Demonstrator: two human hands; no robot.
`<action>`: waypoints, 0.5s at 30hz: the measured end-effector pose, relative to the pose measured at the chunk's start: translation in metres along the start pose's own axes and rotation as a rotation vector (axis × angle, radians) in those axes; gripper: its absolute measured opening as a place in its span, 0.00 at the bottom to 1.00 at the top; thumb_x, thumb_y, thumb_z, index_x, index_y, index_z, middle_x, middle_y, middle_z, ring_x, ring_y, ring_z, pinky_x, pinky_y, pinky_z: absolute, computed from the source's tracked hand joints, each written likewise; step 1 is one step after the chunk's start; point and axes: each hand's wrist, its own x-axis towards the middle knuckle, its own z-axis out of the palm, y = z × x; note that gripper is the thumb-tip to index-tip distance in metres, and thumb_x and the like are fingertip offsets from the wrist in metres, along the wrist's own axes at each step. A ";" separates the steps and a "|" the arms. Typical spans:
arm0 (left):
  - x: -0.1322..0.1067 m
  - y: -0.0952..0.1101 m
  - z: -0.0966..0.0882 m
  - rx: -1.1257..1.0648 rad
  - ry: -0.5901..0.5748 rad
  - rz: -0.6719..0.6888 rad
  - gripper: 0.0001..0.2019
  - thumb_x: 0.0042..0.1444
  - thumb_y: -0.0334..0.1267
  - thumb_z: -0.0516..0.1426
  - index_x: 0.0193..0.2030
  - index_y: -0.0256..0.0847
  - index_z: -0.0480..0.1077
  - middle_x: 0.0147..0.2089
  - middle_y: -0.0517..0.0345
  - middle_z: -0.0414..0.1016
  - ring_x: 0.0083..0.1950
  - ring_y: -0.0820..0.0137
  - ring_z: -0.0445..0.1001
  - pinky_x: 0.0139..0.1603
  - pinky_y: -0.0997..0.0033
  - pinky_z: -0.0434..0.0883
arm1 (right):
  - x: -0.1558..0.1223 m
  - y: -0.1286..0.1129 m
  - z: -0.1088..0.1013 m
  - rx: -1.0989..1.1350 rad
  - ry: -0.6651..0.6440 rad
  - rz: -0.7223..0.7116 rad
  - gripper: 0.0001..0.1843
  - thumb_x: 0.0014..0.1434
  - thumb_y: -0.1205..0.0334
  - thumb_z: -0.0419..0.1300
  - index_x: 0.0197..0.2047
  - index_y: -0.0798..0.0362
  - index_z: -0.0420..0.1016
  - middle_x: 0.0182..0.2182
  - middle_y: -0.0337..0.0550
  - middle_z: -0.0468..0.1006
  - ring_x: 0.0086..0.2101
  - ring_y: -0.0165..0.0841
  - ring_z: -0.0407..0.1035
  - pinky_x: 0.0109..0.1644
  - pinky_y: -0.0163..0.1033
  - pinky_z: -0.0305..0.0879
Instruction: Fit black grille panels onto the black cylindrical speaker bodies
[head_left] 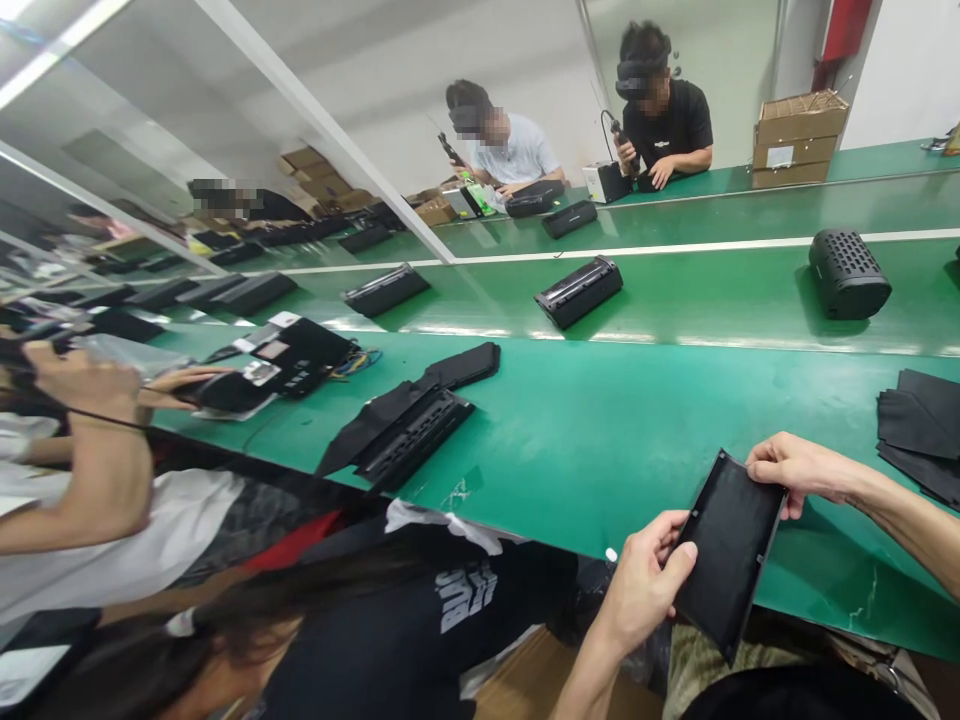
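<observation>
A flat black rectangular panel (729, 553) is held over the near edge of the green table (600, 440), tilted toward me. My left hand (643, 588) grips its lower left side, thumb on the face. My right hand (796, 468) pinches its upper right corner. A stack of black fabric sheets (921, 430) lies on the table just right of my right hand.
A black speaker (848, 273) and several black housings (577, 291) sit on the belt beyond. Black grille parts (409, 425) lie to my left. A person in a black shirt (420, 630) sits close on my left; others work across the table by a cardboard box (799, 138).
</observation>
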 end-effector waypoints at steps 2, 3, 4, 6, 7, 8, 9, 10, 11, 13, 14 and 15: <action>0.000 -0.004 -0.002 -0.067 0.000 -0.017 0.27 0.61 0.55 0.61 0.59 0.37 0.76 0.37 0.55 0.79 0.27 0.73 0.71 0.18 0.79 0.67 | -0.001 0.001 0.000 0.008 -0.003 0.003 0.14 0.56 0.52 0.65 0.30 0.54 0.74 0.23 0.39 0.77 0.20 0.29 0.75 0.21 0.29 0.71; 0.000 -0.006 -0.003 -0.112 -0.004 -0.024 0.28 0.62 0.58 0.60 0.59 0.37 0.76 0.34 0.56 0.77 0.24 0.74 0.69 0.18 0.78 0.66 | -0.001 0.001 0.000 0.011 -0.005 0.004 0.15 0.57 0.50 0.65 0.30 0.54 0.74 0.22 0.38 0.76 0.20 0.29 0.75 0.21 0.29 0.71; 0.001 -0.009 -0.003 -0.158 -0.010 -0.028 0.29 0.63 0.60 0.58 0.58 0.37 0.77 0.32 0.57 0.76 0.22 0.74 0.67 0.17 0.78 0.65 | -0.002 0.001 0.000 0.015 -0.006 0.006 0.16 0.57 0.49 0.64 0.30 0.54 0.74 0.22 0.38 0.75 0.20 0.29 0.74 0.21 0.30 0.71; 0.001 -0.013 -0.003 -0.227 -0.023 -0.029 0.31 0.63 0.63 0.56 0.56 0.36 0.78 0.30 0.57 0.76 0.21 0.75 0.66 0.16 0.78 0.63 | -0.003 0.001 0.000 0.019 -0.011 0.010 0.17 0.58 0.47 0.64 0.31 0.54 0.74 0.22 0.38 0.75 0.20 0.29 0.74 0.21 0.30 0.71; 0.002 -0.014 -0.003 -0.249 -0.028 -0.026 0.32 0.63 0.64 0.55 0.56 0.36 0.78 0.31 0.56 0.77 0.21 0.75 0.66 0.16 0.78 0.62 | -0.002 0.002 -0.001 0.021 -0.013 0.012 0.18 0.58 0.47 0.65 0.32 0.54 0.75 0.22 0.38 0.75 0.20 0.29 0.74 0.21 0.30 0.71; 0.002 -0.015 -0.003 -0.263 -0.031 -0.023 0.33 0.63 0.65 0.55 0.57 0.37 0.78 0.32 0.55 0.78 0.21 0.74 0.67 0.16 0.77 0.62 | -0.002 0.002 -0.001 0.021 -0.016 0.015 0.18 0.58 0.46 0.65 0.32 0.54 0.75 0.22 0.38 0.75 0.20 0.29 0.74 0.21 0.30 0.71; 0.002 -0.017 -0.002 -0.272 -0.031 -0.020 0.33 0.63 0.65 0.55 0.57 0.37 0.78 0.33 0.54 0.79 0.22 0.74 0.67 0.16 0.77 0.62 | -0.001 0.002 -0.001 0.022 -0.020 0.017 0.18 0.57 0.46 0.65 0.32 0.54 0.75 0.21 0.38 0.75 0.20 0.29 0.73 0.21 0.30 0.71; 0.002 -0.017 -0.002 -0.277 -0.031 -0.019 0.34 0.63 0.66 0.55 0.57 0.36 0.78 0.34 0.53 0.79 0.22 0.74 0.68 0.17 0.77 0.63 | 0.000 0.003 -0.001 0.022 -0.023 0.018 0.18 0.56 0.46 0.66 0.32 0.54 0.75 0.21 0.37 0.74 0.19 0.29 0.73 0.20 0.30 0.70; 0.001 -0.018 -0.002 -0.281 -0.029 -0.018 0.34 0.63 0.66 0.55 0.57 0.36 0.78 0.35 0.52 0.80 0.23 0.74 0.68 0.17 0.77 0.63 | 0.001 0.004 -0.002 0.022 -0.026 0.019 0.18 0.56 0.46 0.67 0.32 0.54 0.74 0.20 0.37 0.74 0.19 0.29 0.73 0.20 0.30 0.70; 0.001 -0.020 -0.001 -0.292 -0.023 -0.017 0.35 0.63 0.67 0.55 0.57 0.35 0.78 0.35 0.52 0.79 0.23 0.74 0.69 0.17 0.77 0.63 | 0.003 0.005 -0.002 0.021 -0.031 0.016 0.18 0.54 0.47 0.68 0.32 0.53 0.74 0.19 0.36 0.74 0.19 0.29 0.73 0.20 0.30 0.70; 0.001 -0.020 -0.001 -0.299 -0.020 -0.017 0.35 0.63 0.67 0.55 0.56 0.35 0.78 0.35 0.52 0.79 0.23 0.74 0.69 0.17 0.77 0.63 | 0.004 0.005 -0.002 0.021 -0.033 0.015 0.18 0.54 0.46 0.68 0.32 0.53 0.74 0.19 0.36 0.74 0.19 0.29 0.73 0.20 0.30 0.70; 0.001 -0.021 -0.001 -0.309 -0.019 -0.015 0.35 0.63 0.68 0.56 0.56 0.35 0.78 0.34 0.53 0.78 0.23 0.74 0.69 0.17 0.78 0.63 | 0.004 0.006 -0.002 0.021 -0.035 0.014 0.19 0.54 0.46 0.68 0.32 0.53 0.74 0.19 0.37 0.74 0.19 0.29 0.73 0.20 0.30 0.70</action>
